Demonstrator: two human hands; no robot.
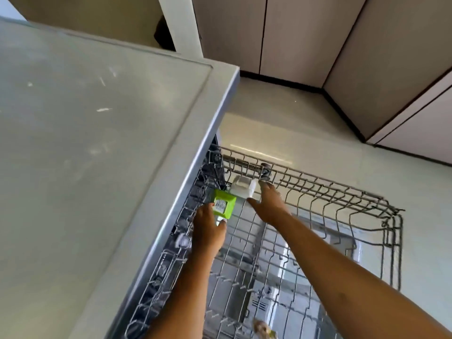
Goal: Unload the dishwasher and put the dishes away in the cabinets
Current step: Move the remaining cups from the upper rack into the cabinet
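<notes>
The rack (318, 192) stood pulled out from under the counter (97, 118), wire tines bare over most of it. At its far left corner sat two small things side by side: a green tub (223, 205) and, just beyond it, a white tub (242, 187).

The left hand (208, 223) had its fingers curled round the green tub, thumb on the near side, gripping it at the rack's inner edge close under the counter lip. A pale label covered the tub's upturned face; there was print on it, but too blurred to read, and no brand could be made out.

The right hand (269, 204) reached flat toward the white tub, fingers straight and spread, thumb below its near corner, holding nothing. Whether it touched the tub I could not tell.

Plain cabinets (305, 33) lined the far wall above a pale floor (281, 106).
</notes>
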